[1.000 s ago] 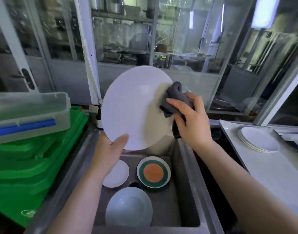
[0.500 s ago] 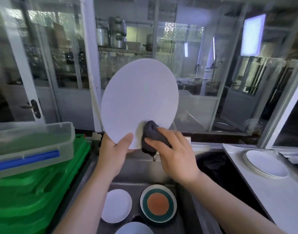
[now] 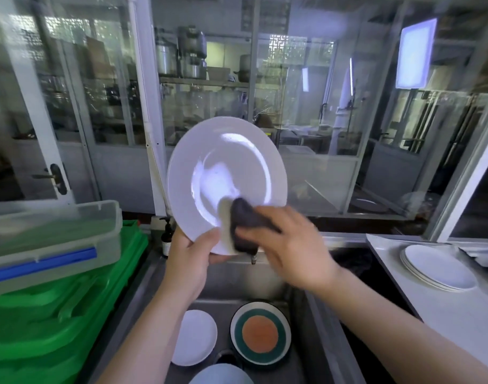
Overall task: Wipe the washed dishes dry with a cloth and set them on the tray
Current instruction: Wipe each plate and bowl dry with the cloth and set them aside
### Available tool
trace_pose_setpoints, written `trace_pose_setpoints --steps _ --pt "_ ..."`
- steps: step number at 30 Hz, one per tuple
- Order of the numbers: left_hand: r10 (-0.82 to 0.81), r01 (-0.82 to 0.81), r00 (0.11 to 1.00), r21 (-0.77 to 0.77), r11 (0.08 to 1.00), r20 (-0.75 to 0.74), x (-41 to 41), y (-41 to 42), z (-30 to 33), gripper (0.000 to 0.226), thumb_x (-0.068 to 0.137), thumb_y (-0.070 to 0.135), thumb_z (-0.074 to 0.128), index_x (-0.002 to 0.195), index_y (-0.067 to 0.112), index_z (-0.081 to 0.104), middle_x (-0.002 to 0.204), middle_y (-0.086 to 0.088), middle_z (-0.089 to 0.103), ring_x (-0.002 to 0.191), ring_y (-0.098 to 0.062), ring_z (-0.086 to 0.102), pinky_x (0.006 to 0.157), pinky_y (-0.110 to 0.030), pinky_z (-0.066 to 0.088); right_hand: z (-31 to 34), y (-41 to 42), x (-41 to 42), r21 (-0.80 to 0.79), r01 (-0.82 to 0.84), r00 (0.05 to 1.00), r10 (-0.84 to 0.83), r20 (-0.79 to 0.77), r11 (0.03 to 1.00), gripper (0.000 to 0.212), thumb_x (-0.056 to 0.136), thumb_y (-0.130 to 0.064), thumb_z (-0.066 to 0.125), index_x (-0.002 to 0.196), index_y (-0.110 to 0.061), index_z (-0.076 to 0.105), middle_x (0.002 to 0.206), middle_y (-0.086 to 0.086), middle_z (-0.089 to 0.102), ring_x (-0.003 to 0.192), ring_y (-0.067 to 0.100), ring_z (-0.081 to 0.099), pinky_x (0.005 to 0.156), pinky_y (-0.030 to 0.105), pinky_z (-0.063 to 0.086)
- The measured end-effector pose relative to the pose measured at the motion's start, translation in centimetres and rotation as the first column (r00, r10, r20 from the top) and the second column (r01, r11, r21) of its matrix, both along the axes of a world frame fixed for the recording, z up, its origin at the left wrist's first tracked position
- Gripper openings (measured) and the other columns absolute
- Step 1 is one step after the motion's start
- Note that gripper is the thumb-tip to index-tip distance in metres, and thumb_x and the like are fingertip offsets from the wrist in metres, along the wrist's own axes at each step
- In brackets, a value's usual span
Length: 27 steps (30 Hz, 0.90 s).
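A large white plate (image 3: 226, 167) is held upright over the sink, its glossy eating face toward me. My left hand (image 3: 191, 253) grips its lower rim, thumb on the front. My right hand (image 3: 289, 245) holds a dark grey cloth (image 3: 244, 220) and presses it against the plate's lower right part; this hand is motion-blurred. Below in the steel sink (image 3: 267, 289) lie a small white plate (image 3: 194, 336), a plate with green ring and orange centre (image 3: 260, 335), and a pale bowl (image 3: 220, 375) at the frame's bottom edge.
A white tray (image 3: 397, 289) on the right bears a stack of white plates (image 3: 439, 267). Green crates (image 3: 60, 314) with a clear lidded box (image 3: 51, 239) on top fill the left. A brown pump bottle (image 3: 166, 239) stands behind the sink. Glass partitions lie ahead.
The plate has been turned round: its flat back faced me before, its shiny front faces me now. The cloth hand moved from the right rim down to the lower part.
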State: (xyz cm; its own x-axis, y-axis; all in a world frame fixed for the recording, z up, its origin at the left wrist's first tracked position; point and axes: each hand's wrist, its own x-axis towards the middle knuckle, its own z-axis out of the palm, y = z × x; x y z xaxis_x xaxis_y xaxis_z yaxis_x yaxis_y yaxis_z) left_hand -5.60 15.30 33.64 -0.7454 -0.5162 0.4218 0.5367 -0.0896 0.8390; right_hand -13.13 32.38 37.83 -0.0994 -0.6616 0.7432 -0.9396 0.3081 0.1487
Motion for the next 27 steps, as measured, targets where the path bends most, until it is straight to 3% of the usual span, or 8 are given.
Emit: trace_pose_setpoints --steps 2,5,8,12,16,20,23,27 --pt "0.031 -0.032 0.999 0.015 0.999 0.005 0.1 0.2 -0.2 0.033 0.07 0.012 0.066 0.099 0.026 0.074 0.1 -0.003 0.074 0.097 -0.024 0.069 0.07 -0.034 0.056 -1.3 0.2 1.2 0.142 -0.103 0.994 0.097 0.052 0.984 0.037 0.081 -0.011 0.052 0.107 -0.025 0.075 0.118 0.01 0.066 0.086 0.035 0.064 0.068 0.04 0.055" --pt "0.004 -0.005 0.999 0.016 1.0 0.048 0.2 0.5 -0.7 0.035 0.07 0.012 0.066 0.103 0.021 0.073 0.104 -0.004 0.073 0.102 -0.026 0.067 0.078 -0.04 0.056 -1.0 0.8 0.5 0.184 -0.11 0.992 0.095 0.087 0.977 0.038 0.081 -0.012 0.05 0.108 -0.024 0.074 0.119 0.01 0.065 0.089 0.035 0.065 0.069 0.041 0.055" --pt "-0.015 0.009 0.991 0.045 0.999 0.135 0.5 0.4 -1.0 0.04 0.068 0.016 0.066 0.106 0.027 0.068 0.107 -0.002 0.072 0.103 -0.028 0.066 0.074 -0.052 0.057 0.5 1.3 -1.9 -0.027 0.049 0.98 -0.043 0.193 0.998 0.033 0.086 -0.009 0.057 0.112 -0.021 0.073 0.121 0.013 0.061 0.098 0.038 0.061 0.076 0.045 0.054" --pt "-0.079 0.079 0.982 0.002 0.997 0.171 0.8 1.3 -1.5 0.033 0.066 0.022 0.067 0.092 0.041 0.072 0.096 0.006 0.074 0.091 -0.018 0.07 0.061 -0.036 0.056 1.8 1.1 -3.9 -0.199 0.32 0.912 -0.245 0.328 0.926 0.037 0.085 -0.007 0.063 0.119 -0.02 0.068 0.126 0.015 0.052 0.104 0.04 0.055 0.073 0.049 0.053" --pt "-0.047 0.045 0.986 0.019 0.999 0.161 0.3 1.9 -1.4 0.034 0.072 0.014 0.059 0.094 0.035 0.073 0.092 0.002 0.075 0.087 -0.019 0.071 0.062 -0.039 0.056 -0.8 0.4 -1.2 -0.073 0.108 0.976 -0.092 0.198 0.991 0.041 0.076 -0.008 0.063 0.114 -0.022 0.071 0.12 0.017 0.058 0.096 0.04 0.06 0.071 0.044 0.055" --pt "-0.026 0.028 0.991 -0.016 0.999 0.128 0.4 1.7 -1.5 0.035 0.077 0.009 0.06 0.104 0.027 0.073 0.103 -0.006 0.074 0.1 -0.028 0.068 0.075 -0.046 0.057 -2.6 0.5 0.7 0.077 -0.093 0.971 0.073 0.228 0.993 0.037 0.084 -0.02 0.051 0.115 -0.026 0.071 0.12 0.01 0.06 0.095 0.034 0.061 0.07 0.039 0.055" --pt "-0.064 0.067 0.977 -0.009 0.998 0.204 0.7 1.6 -1.7 0.036 0.069 0.017 0.063 0.097 0.037 0.073 0.095 0.001 0.075 0.09 -0.022 0.07 0.064 -0.039 0.057 -1.2 0.5 -1.8 -0.073 0.041 0.955 -0.018 0.295 0.997 0.037 0.084 -0.012 0.058 0.116 -0.026 0.07 0.122 0.009 0.058 0.104 0.031 0.06 0.083 0.038 0.054" --pt "-0.109 0.123 0.957 -0.035 0.992 0.268 1.1 2.2 -2.2 0.033 0.07 0.019 0.06 0.095 0.039 0.07 0.098 0.005 0.073 0.089 -0.017 0.07 0.061 -0.032 0.055 1.7 0.7 -5.2 -0.272 0.374 0.854 -0.216 0.473 0.887 0.039 0.088 -0.011 0.061 0.124 -0.025 0.064 0.129 0.007 0.05 0.113 0.029 0.053 0.09 0.037 0.047"
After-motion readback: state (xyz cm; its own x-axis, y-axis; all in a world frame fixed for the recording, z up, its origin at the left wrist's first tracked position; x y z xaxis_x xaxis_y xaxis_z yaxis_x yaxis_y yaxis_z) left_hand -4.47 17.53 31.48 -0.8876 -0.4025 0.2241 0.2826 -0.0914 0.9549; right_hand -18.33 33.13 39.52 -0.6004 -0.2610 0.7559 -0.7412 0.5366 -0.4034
